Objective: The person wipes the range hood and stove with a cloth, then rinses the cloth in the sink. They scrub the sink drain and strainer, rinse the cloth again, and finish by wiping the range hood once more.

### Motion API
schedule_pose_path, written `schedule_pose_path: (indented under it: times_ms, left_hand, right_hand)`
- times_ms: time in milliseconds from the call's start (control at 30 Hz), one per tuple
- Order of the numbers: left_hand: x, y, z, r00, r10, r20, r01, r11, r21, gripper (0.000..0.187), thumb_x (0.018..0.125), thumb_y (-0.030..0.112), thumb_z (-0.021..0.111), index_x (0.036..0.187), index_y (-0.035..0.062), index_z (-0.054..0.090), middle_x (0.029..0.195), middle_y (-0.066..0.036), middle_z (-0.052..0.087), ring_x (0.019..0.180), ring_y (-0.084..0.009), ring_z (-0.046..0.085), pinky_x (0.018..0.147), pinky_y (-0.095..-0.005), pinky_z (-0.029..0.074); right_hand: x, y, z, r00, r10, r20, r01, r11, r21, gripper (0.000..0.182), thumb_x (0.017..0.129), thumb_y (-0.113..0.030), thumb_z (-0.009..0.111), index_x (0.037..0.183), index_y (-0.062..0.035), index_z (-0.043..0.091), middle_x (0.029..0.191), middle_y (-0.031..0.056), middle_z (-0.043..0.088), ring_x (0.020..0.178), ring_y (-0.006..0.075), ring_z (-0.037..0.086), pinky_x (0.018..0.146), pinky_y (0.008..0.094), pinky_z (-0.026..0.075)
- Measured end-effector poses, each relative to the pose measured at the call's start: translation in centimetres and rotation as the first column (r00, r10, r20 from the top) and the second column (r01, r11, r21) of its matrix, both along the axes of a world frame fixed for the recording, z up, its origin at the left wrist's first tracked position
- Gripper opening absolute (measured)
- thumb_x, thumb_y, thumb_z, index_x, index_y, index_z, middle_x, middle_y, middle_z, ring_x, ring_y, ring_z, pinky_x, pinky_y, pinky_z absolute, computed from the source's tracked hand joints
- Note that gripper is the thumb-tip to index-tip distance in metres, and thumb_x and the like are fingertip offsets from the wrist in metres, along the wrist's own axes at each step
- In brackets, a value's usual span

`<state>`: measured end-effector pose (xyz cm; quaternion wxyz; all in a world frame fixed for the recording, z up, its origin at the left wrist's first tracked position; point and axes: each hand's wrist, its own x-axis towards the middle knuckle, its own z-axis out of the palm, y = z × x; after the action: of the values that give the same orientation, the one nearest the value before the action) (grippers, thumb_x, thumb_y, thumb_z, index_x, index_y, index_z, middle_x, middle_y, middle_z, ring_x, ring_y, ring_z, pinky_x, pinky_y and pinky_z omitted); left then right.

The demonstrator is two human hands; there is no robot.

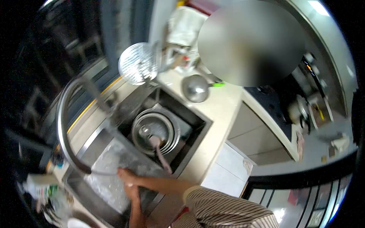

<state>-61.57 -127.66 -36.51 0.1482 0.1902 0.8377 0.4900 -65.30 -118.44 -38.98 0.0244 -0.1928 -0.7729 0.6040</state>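
Observation:
My right hand (126, 176) and my left hand (131, 189) touch over the left sink basin (142, 167). A thin water stream (104, 173) runs from the tip of the curved metal faucet (62, 125) to the fingers of my right hand. My left hand is just below the right one and partly covered by it. Blur hides the fingers of both hands and anything between them. Under them, the basin holds a pale, shiny, wet surface (110, 163).
Metal bowls (176, 131) and a pinkish-handled utensil (161, 154) sit in the second basin (201, 127). A round metal lid or pan (195, 88) with a green-tipped handle rests on the counter (224, 102). A perforated round rack (137, 63) stands behind, bottles (42, 186) lower left.

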Motion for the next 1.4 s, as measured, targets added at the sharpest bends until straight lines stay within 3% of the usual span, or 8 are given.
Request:
schedule_pose_path:
  times_ms: [167,267,433,667,833,1067,1167,1400]
  left_hand:
    - [-1.7,3.8,5.2,0.895,0.070,0.441,-0.192,0.952,0.239,0.037,0.077,0.028,0.061,0.100,0.0012,0.052,0.085,-0.007,0.055,0.070,-0.0198,0.053,0.062,-0.0273,0.043]
    - [-5.6,2.2,7.1,0.468,0.092,0.879,-0.361,0.928,0.095,0.024,0.079,0.023,0.058,0.092,0.0040,0.052,0.073,-0.003,0.053,0.055,-0.0108,0.048,0.049,-0.0207,0.038]
    - [-7.1,4.0,4.0,0.961,0.081,0.263,-0.196,0.873,0.446,0.013,0.081,0.012,0.052,0.083,0.0005,0.050,0.067,-0.005,0.052,0.051,-0.0123,0.046,0.045,-0.0232,0.039]
    - [-6.2,4.6,5.9,0.806,0.131,-0.578,-0.044,0.986,0.162,0.013,0.082,0.008,0.050,0.084,-0.0044,0.055,0.081,-0.009,0.057,0.072,-0.0176,0.055,0.064,-0.0265,0.045]
    - [-6.3,3.1,9.0,0.954,0.240,0.181,-0.294,0.869,0.397,0.017,0.083,0.010,0.052,0.092,-0.0040,0.056,0.084,-0.007,0.056,0.073,-0.0161,0.052,0.064,-0.0266,0.044]
    - [-6.1,1.5,10.5,0.951,0.308,-0.031,-0.283,0.906,0.315,0.033,0.090,0.021,0.050,0.109,-0.0060,0.051,0.100,-0.013,0.055,0.087,-0.0203,0.053,0.078,-0.0303,0.043]
    - [-6.7,1.5,12.0,0.928,0.348,-0.133,-0.312,0.920,0.237,0.039,0.092,0.025,0.047,0.112,-0.0080,0.048,0.105,-0.014,0.053,0.093,-0.0211,0.050,0.083,-0.0315,0.041]
    - [-5.8,3.4,16.2,0.967,0.252,0.038,-0.254,0.935,0.247,0.039,0.093,0.027,0.046,0.110,-0.0066,0.048,0.102,-0.014,0.054,0.093,-0.0193,0.049,0.084,-0.0309,0.040]
  right_hand:
    - [-0.8,1.9,3.4,0.990,-0.140,-0.008,0.140,0.990,-0.012,0.018,0.086,-0.020,0.050,0.087,-0.0027,0.045,0.073,0.0120,0.052,0.069,0.0208,0.051,0.062,0.0362,0.042]
    - [-0.7,3.5,2.9,0.920,-0.385,0.079,0.393,0.906,-0.157,0.020,0.087,-0.021,0.051,0.085,-0.0028,0.044,0.072,0.0121,0.050,0.065,0.0190,0.050,0.060,0.0356,0.041]
    - [3.1,2.5,3.3,0.941,-0.335,0.036,0.337,0.932,-0.130,0.017,0.080,-0.016,0.054,0.089,-0.0031,0.048,0.075,0.0128,0.052,0.066,0.0227,0.051,0.063,0.0360,0.042]
    - [3.0,3.2,9.1,0.889,-0.285,-0.358,0.285,0.957,-0.055,0.021,0.073,-0.012,0.057,0.092,-0.0046,0.053,0.087,0.0132,0.057,0.085,0.0296,0.056,0.071,0.0388,0.043]
    - [1.9,4.3,9.3,0.994,0.113,-0.013,-0.110,0.983,0.146,0.019,0.070,-0.019,0.058,0.085,-0.0060,0.059,0.089,0.0130,0.061,0.085,0.0291,0.059,0.069,0.0389,0.045]
    - [4.5,5.7,21.5,0.977,0.200,0.070,-0.210,0.963,0.169,0.016,0.071,-0.022,0.058,0.072,-0.0065,0.059,0.072,0.0084,0.061,0.070,0.0246,0.060,0.060,0.0378,0.045]
    - [2.7,4.6,15.5,0.944,0.157,-0.290,-0.088,0.968,0.236,0.015,0.073,-0.018,0.058,0.079,-0.0045,0.058,0.090,0.0118,0.061,0.082,0.0264,0.060,0.068,0.0370,0.045]
    - [2.8,3.5,12.8,0.992,0.112,-0.055,-0.107,0.991,0.083,0.020,0.074,-0.017,0.058,0.089,-0.0040,0.057,0.092,0.0147,0.059,0.087,0.0313,0.058,0.073,0.0396,0.044]
